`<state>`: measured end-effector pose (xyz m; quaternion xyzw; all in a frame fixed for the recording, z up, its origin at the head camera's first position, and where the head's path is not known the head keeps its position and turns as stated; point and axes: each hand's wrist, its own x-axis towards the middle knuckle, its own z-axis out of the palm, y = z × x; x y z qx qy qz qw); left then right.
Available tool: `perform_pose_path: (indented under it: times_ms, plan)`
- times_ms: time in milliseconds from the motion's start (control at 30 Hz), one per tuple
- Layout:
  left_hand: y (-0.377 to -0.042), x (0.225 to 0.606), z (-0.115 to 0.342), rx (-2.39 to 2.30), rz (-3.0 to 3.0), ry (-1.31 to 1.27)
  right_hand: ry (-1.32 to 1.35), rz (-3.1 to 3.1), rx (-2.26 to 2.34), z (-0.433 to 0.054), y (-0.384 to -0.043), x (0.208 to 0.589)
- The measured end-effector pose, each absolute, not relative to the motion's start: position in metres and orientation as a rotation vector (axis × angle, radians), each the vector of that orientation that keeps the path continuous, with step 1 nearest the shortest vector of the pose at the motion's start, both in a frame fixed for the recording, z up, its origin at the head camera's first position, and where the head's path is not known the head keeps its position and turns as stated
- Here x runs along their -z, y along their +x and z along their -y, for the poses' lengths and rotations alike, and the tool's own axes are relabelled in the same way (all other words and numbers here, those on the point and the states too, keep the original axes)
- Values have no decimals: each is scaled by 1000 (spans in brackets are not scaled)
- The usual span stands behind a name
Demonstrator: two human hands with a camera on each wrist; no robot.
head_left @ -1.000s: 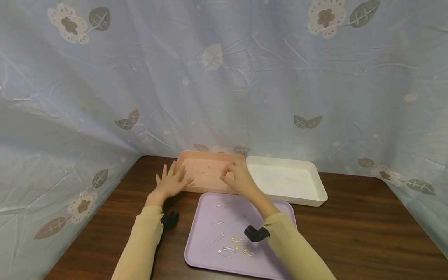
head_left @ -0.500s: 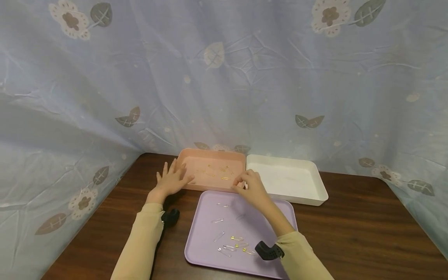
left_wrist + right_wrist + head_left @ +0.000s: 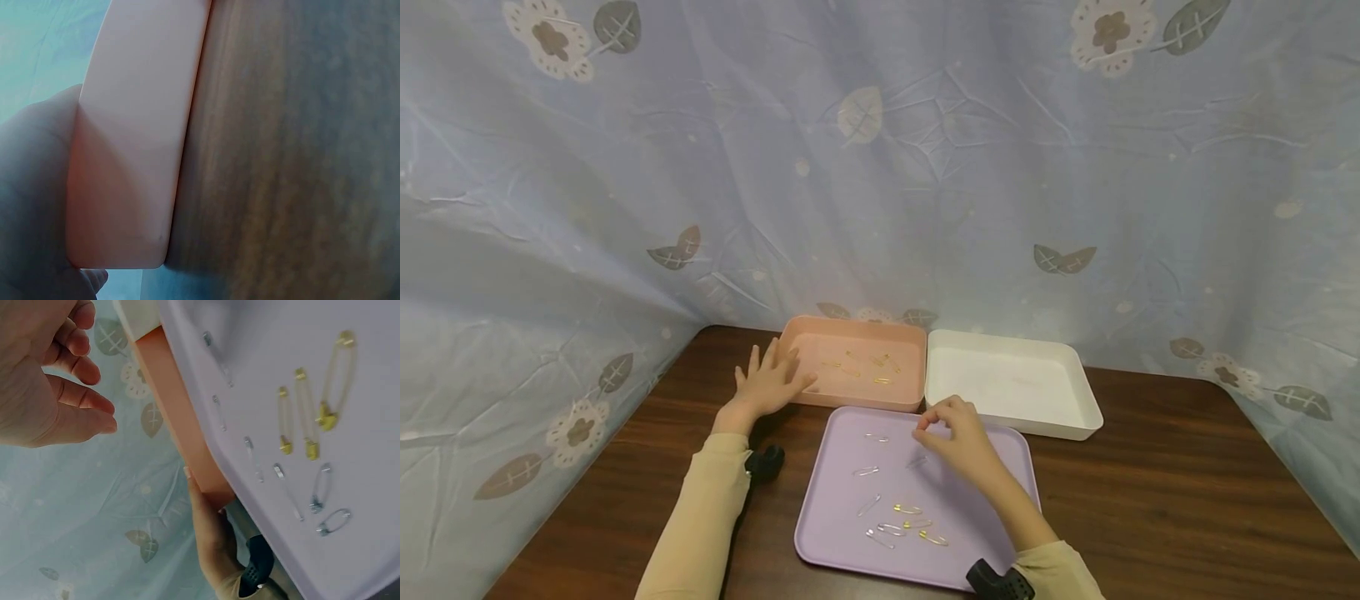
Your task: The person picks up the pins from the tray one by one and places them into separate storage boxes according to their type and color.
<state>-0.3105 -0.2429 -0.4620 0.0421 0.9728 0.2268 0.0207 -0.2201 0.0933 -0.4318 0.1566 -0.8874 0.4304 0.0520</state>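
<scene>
My left hand rests with spread fingers at the left end of the peach tray, its thumb over the near rim. In the left wrist view, the hand lies against that tray's outer wall. Several gold safety pins lie inside. Over the far part of the lilac tray is my right hand, its fingers bent. The right wrist view shows this hand with nothing between thumb and fingers. Below it on the lilac tray lie three gold safety pins and several silver safety pins.
A white tray stands right of the peach one, their ends side by side. All three trays are on a dark wooden table. A pale blue patterned cloth hangs behind and along the left side.
My right hand has drawn back from the peach tray, toward me and right, to above the lilac tray. One more gold safety pin shows in the peach tray. My left hand stays put.
</scene>
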Motion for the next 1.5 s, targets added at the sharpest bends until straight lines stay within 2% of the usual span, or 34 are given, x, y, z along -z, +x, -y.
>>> perform_pose_path:
  times_ms: [433,700,1067,1500]
  plan:
    - [-310,462,243,-705,-3013,129,583,2728,-1310,-97,-198,450]
    - [-309,461,245,-698,-3014,127,826,2816,-1212,-100,-196,460]
    - [-308,459,244,-698,-3005,128,1005,2977,-1049,-105,-197,462]
    - [-308,458,241,-698,-2993,128,1038,2952,-1051,-107,-197,461]
